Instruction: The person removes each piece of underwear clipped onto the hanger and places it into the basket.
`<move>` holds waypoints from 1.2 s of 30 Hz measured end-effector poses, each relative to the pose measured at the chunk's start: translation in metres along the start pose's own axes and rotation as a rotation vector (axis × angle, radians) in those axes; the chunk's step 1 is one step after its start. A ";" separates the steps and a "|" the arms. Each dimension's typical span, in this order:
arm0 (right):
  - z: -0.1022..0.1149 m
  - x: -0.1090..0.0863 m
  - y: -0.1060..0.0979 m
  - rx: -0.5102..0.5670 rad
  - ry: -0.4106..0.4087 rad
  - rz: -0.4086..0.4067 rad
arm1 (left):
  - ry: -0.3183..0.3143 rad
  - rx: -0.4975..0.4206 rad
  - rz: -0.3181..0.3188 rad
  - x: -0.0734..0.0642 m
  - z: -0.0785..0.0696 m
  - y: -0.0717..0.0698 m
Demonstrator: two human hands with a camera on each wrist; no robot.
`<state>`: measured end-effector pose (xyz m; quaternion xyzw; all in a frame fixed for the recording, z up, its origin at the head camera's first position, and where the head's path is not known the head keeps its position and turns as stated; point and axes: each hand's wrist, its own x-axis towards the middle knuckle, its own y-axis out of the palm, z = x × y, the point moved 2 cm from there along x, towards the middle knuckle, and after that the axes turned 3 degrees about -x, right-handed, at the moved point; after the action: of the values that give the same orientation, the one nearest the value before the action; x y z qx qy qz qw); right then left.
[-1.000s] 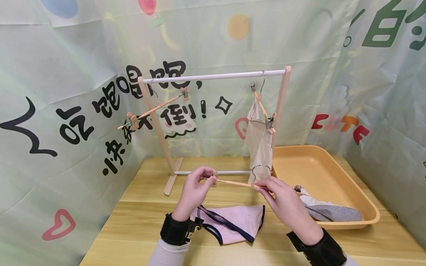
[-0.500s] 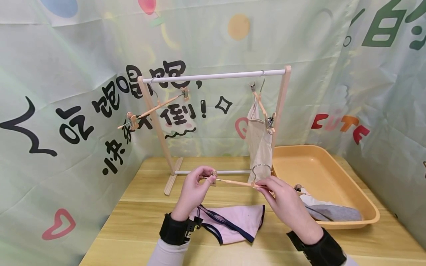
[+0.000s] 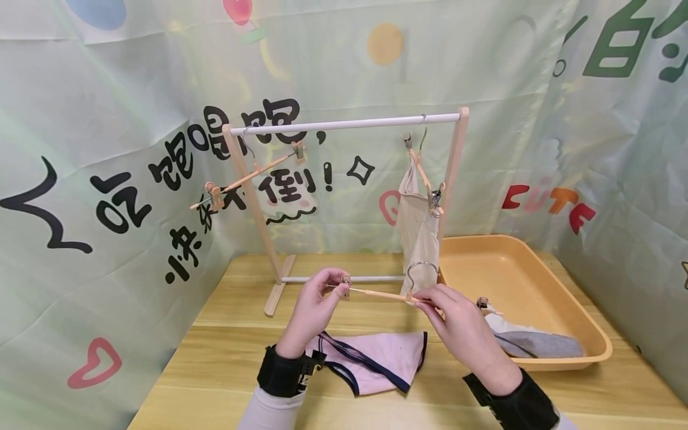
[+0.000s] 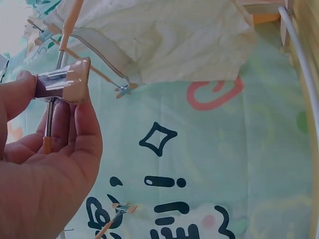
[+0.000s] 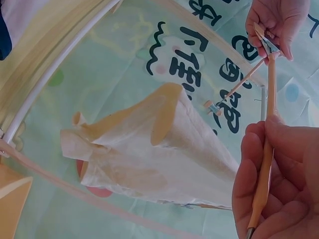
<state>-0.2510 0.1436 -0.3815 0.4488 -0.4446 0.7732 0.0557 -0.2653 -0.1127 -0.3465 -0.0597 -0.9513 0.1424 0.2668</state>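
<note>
Between both hands a peach clip hanger (image 3: 378, 295) is held level above the table, its metal hook upright. My left hand (image 3: 318, 304) pinches the clip (image 4: 65, 82) at the hanger's left end between thumb and fingers. Around the bar near the hook, the fingers of my right hand (image 3: 458, 318) are curled, as the right wrist view also shows. The right end of the hanger is hidden behind that hand. Below lies a pair of pink underpants (image 3: 378, 358) with navy trim, flat on the table (image 3: 215, 358).
A small drying rack (image 3: 344, 123) stands behind. From it hang a bare clip hanger (image 3: 255, 173) at left and a beige cloth garment (image 3: 419, 233) clipped at right. An orange tray (image 3: 516, 251) on the right holds grey and white cloth (image 3: 537, 343) with a clip beside it.
</note>
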 end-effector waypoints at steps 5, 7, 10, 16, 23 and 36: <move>0.000 0.001 -0.001 -0.004 -0.013 -0.005 | -0.036 -0.014 0.022 0.000 0.000 -0.002; 0.000 0.001 0.000 -0.008 -0.017 -0.007 | -0.042 -0.020 0.031 0.000 0.000 -0.003; 0.000 0.001 -0.001 -0.009 -0.019 -0.010 | -0.046 -0.038 0.045 -0.001 0.001 -0.005; 0.001 0.001 -0.003 -0.002 -0.026 -0.013 | -0.050 -0.087 0.073 -0.001 0.003 -0.008; 0.003 0.001 -0.005 -0.005 -0.028 -0.013 | -0.067 -0.094 0.100 -0.001 0.002 -0.009; 0.003 0.001 -0.004 -0.006 -0.037 -0.022 | -0.042 -0.036 0.067 -0.003 -0.007 -0.007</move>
<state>-0.2473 0.1433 -0.3773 0.4679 -0.4428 0.7627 0.0575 -0.2589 -0.1183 -0.3402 -0.0934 -0.9566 0.1352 0.2406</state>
